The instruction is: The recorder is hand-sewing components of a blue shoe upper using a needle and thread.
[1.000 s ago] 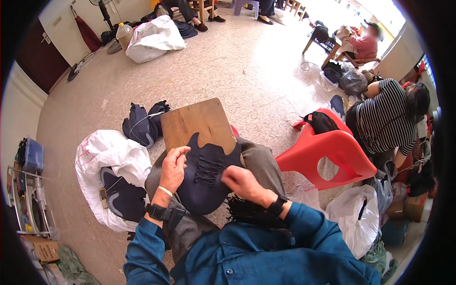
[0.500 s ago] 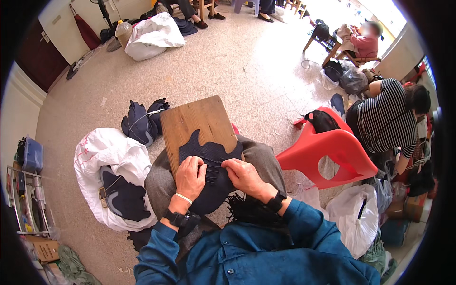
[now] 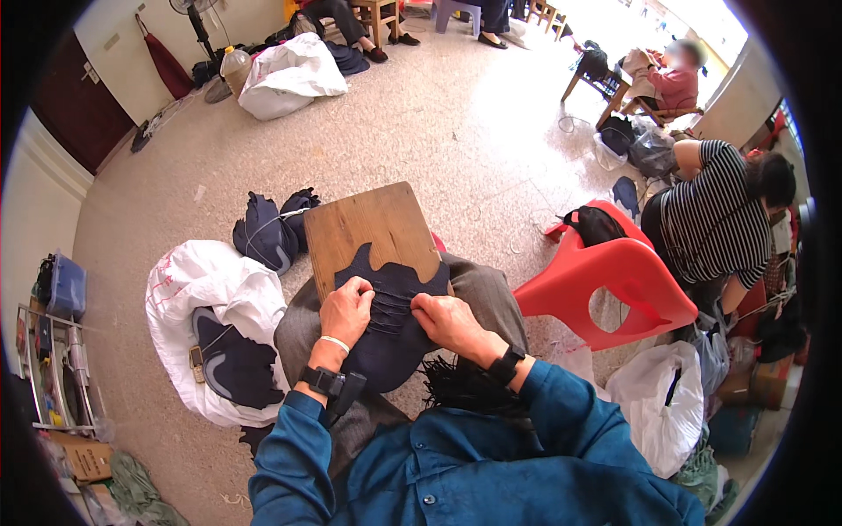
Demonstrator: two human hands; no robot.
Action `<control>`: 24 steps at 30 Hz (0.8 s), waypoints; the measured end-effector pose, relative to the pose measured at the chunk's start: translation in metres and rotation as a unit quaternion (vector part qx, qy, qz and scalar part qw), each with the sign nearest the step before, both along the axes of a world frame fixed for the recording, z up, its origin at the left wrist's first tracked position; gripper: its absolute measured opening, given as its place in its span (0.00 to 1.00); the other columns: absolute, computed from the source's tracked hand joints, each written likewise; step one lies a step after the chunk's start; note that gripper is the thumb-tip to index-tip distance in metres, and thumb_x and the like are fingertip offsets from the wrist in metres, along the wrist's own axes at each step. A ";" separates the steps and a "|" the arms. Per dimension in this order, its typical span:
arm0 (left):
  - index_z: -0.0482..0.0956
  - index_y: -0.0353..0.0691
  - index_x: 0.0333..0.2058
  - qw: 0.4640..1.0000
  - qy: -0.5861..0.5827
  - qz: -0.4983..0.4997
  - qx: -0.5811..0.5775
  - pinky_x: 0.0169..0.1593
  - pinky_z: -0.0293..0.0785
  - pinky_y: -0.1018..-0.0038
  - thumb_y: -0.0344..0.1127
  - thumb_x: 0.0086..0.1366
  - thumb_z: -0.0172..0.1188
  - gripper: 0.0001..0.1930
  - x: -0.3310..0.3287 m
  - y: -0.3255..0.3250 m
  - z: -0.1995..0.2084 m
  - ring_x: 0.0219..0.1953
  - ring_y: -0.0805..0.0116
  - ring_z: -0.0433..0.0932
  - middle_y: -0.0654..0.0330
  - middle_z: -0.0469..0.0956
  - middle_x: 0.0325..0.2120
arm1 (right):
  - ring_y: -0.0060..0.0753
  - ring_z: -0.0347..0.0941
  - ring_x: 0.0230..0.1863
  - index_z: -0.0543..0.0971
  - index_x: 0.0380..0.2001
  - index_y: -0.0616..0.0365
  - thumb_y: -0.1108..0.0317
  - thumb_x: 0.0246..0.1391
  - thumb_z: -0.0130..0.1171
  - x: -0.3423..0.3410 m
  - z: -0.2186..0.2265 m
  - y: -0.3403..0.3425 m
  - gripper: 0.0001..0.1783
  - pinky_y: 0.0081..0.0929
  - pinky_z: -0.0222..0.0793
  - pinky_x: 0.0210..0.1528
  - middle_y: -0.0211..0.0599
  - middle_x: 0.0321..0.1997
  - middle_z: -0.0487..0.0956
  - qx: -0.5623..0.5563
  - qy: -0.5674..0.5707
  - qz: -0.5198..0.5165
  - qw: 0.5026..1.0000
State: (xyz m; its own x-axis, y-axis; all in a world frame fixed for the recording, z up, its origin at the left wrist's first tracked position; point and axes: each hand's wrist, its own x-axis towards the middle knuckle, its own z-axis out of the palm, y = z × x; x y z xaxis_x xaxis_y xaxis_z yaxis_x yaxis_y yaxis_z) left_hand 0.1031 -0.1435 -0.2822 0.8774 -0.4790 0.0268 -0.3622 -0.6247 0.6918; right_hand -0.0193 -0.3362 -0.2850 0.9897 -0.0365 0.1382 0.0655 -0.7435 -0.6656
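A dark navy fabric shoe upper lies over a wooden board on my lap. Dark cords run crosswise in rows over its middle. My left hand is closed in a pinch at the left ends of these rows. At their right side, my right hand pinches too, with thumb and forefinger together. Whether the fingertips grip cord or fabric is too small to tell. The upper's near part hangs off the board toward my lap, and its pointed far end rests flat on the wood.
Left of me a white sack holds more navy uppers; a tied bundle of them lies beyond. A red plastic chair stands at my right, near a person in a striped shirt. A white bag lies below it.
My left hand has shifted slightly farther up the upper, its fingers drawn into a tighter pinch. My right hand stays at nearly the same spot. The view has shifted slightly.
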 end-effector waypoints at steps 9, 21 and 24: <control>0.80 0.47 0.39 0.997 -0.073 0.031 -0.009 0.35 0.78 0.57 0.39 0.69 0.60 0.05 -0.018 0.001 -0.011 0.32 0.48 0.84 0.52 0.84 0.28 | 0.54 0.81 0.33 0.72 0.36 0.57 0.68 0.60 0.59 0.001 -0.004 0.009 0.07 0.47 0.75 0.33 0.48 0.27 0.80 -0.045 -0.046 0.026 0.998; 0.81 0.43 0.40 0.990 -0.091 0.056 -0.090 0.37 0.79 0.59 0.37 0.73 0.57 0.07 -0.012 0.006 -0.017 0.35 0.47 0.84 0.50 0.84 0.31 | 0.52 0.81 0.34 0.74 0.39 0.56 0.68 0.61 0.60 0.004 -0.005 0.015 0.07 0.44 0.76 0.33 0.46 0.31 0.81 -0.038 -0.059 0.008 0.997; 0.82 0.42 0.39 0.986 -0.060 0.060 -0.145 0.36 0.78 0.59 0.38 0.73 0.57 0.08 -0.011 0.007 -0.013 0.34 0.46 0.84 0.50 0.84 0.31 | 0.52 0.81 0.32 0.74 0.40 0.55 0.67 0.62 0.60 0.005 -0.004 0.015 0.07 0.45 0.75 0.32 0.46 0.29 0.81 -0.076 -0.055 0.023 0.995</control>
State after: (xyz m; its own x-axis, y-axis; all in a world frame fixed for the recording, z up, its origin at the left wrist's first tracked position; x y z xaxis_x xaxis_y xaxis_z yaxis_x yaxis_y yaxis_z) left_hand 0.0925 -0.1366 -0.2949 0.9098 -0.3281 0.2542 -0.3871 -0.4498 0.8049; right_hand -0.0141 -0.3214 -0.2894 0.9685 0.0381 0.2459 0.1680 -0.8291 -0.5332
